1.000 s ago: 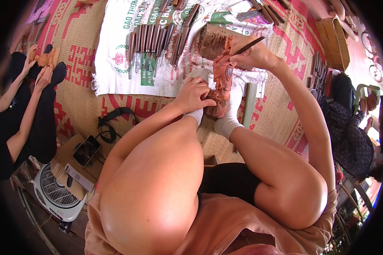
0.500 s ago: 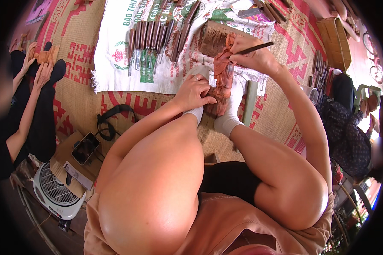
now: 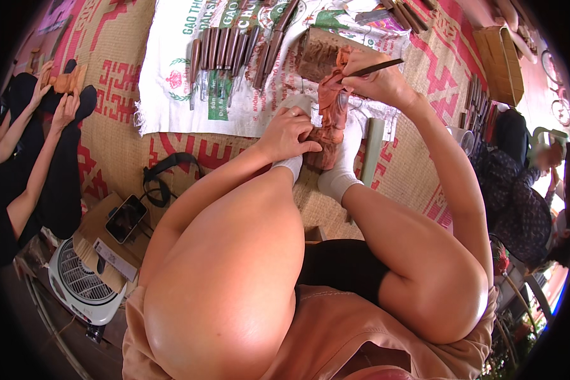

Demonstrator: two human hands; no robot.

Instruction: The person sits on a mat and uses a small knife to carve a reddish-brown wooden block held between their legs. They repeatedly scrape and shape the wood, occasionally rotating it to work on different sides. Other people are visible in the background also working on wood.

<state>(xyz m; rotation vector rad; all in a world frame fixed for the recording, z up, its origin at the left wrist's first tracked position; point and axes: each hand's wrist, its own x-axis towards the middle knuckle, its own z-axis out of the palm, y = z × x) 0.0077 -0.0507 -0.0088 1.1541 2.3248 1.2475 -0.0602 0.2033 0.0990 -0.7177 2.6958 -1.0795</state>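
Note:
A carved reddish-brown wooden figure [image 3: 333,115] stands between my feet, its base toward me. My left hand [image 3: 289,134] is closed at the figure's lower end, with the thumb laid against the base and the fingers partly hidden beside it. In my right hand [image 3: 381,81] is a carving chisel [image 3: 385,65], pinched near its dark handle, which points out to the right. The chisel's tip meets the upper part of the figure, though fingers and carving partly cover it. My white-socked foot [image 3: 343,168] rests along the figure's right side.
Beyond the figure, a rough wooden block [image 3: 315,56] and a row of chisels [image 3: 225,52] lie on a white printed sack [image 3: 161,101]. A grey-green bar [image 3: 373,152] lies right of my foot. At left are a phone [image 3: 126,218], a grilled fan [image 3: 85,278] and another person's hands [image 3: 63,111].
The chisel has shifted slightly left along the figure, its handle held at nearly the same slant. My left hand stays at the base.

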